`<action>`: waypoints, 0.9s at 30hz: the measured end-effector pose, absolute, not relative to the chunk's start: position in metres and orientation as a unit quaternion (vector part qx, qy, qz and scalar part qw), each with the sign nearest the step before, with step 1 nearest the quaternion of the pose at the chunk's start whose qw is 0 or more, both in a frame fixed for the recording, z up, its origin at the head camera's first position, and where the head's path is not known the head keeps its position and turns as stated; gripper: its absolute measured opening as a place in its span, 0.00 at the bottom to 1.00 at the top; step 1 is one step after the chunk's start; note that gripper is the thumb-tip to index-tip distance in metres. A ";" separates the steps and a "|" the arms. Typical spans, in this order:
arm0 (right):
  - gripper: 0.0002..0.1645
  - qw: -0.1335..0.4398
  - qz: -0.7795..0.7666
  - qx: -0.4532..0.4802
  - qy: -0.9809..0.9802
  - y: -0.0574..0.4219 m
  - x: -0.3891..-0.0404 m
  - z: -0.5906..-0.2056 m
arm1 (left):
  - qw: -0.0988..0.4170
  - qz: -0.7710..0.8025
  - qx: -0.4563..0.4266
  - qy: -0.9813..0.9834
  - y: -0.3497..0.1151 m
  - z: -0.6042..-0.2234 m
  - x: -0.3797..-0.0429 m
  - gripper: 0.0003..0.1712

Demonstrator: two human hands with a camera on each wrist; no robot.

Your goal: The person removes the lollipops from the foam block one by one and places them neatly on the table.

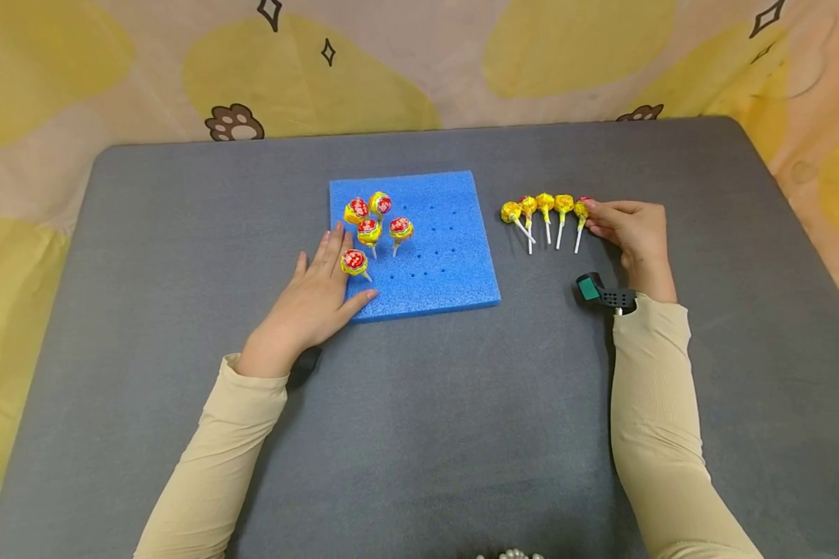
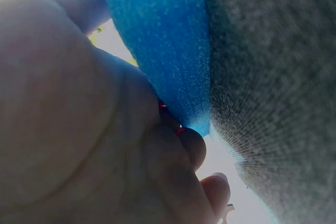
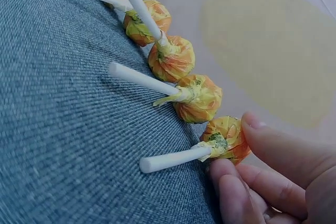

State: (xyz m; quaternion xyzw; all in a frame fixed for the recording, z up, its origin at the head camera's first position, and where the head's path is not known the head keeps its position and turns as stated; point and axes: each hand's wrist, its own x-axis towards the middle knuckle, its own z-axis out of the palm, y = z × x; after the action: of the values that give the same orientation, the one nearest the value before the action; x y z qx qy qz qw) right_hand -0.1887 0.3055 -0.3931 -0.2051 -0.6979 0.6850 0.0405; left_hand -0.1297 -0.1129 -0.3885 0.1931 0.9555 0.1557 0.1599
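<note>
My right hand (image 1: 629, 229) pinches the rightmost lollipop (image 3: 224, 139) by its wrapped head, thumb on one side and fingers on the other. It belongs to a row of several lollipops on the table, their white sticks pointing toward me; the leftmost lollipop (image 1: 511, 212) has its stick crossing its neighbour's. My left hand (image 1: 311, 299) rests with fingers extended along the left edge of a blue foam board (image 1: 454, 287), the thumb over its front left corner. Several red-and-yellow lollipops stand by their sticks in the board's left part, one lollipop (image 1: 353, 262) close beside the left fingers.
Small holes dot the middle and right of the foam board. Everything lies on a dark grey table (image 1: 461, 435). A patterned cloth (image 1: 405, 70) hangs behind it. A black wrist camera (image 1: 604, 293) sits at my right cuff.
</note>
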 end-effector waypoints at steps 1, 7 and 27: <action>0.05 0.040 0.683 -0.205 -0.700 0.306 -0.189 -0.393 | 0.160 0.155 0.193 0.955 -0.113 -0.389 -0.130 0.50; 0.07 0.041 0.674 -0.202 -0.709 0.307 -0.188 -0.393 | 0.163 0.157 0.191 0.955 -0.113 -0.388 -0.130 0.50; 0.05 -0.036 0.620 -0.198 -0.758 0.312 -0.185 -0.385 | 0.163 0.154 0.192 0.955 -0.112 -0.386 -0.130 0.49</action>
State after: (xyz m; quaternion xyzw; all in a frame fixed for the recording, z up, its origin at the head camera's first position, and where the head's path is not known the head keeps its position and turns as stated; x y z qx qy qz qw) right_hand -0.1846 0.3119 -0.3848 -0.1979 -0.7580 0.6204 -0.0362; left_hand -0.1296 -0.1124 -0.3861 0.1918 0.9554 0.1544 0.1632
